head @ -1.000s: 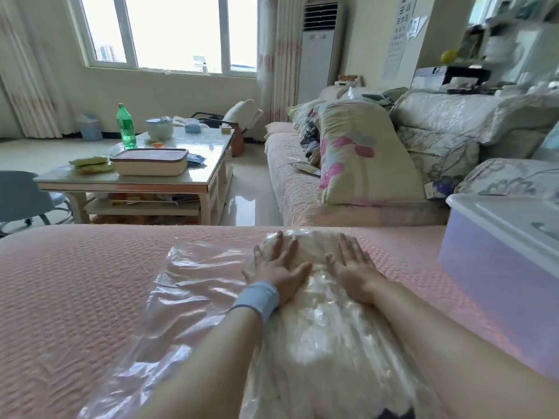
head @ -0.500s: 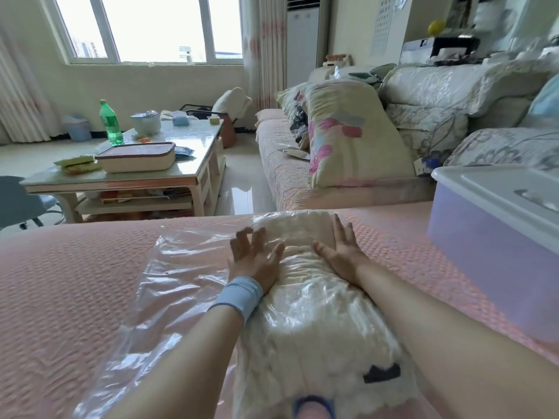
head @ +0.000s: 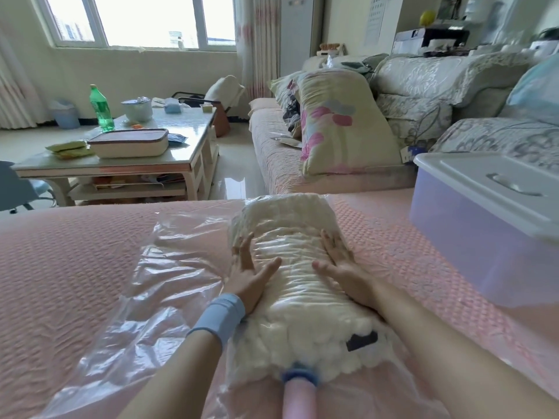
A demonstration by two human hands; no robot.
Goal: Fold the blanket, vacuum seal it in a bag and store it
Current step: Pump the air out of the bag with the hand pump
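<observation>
A pink waffle-textured cover (head: 75,282) spreads under the blanket (head: 302,322), a white fluffy roll inside a crinkled clear vacuum bag (head: 169,282). Beyond the blanket stand a glossy tabletop (head: 181,158) and a sofa (head: 278,152); to its right is a translucent lidded storage box (head: 484,237). The left hand (head: 251,279) and right hand (head: 344,267) press flat on the blanket, fingers (head: 243,252) straight and apart. A pink tube (head: 299,397) at its near end is cut off.

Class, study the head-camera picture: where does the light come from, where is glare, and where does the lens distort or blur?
Head view: daylight comes from the window, mostly washed out white; glare streaks the clear bag and the glossy floor; the wide lens stretches the storage box at the right edge; the pink tube at the bottom looks soft.
</observation>
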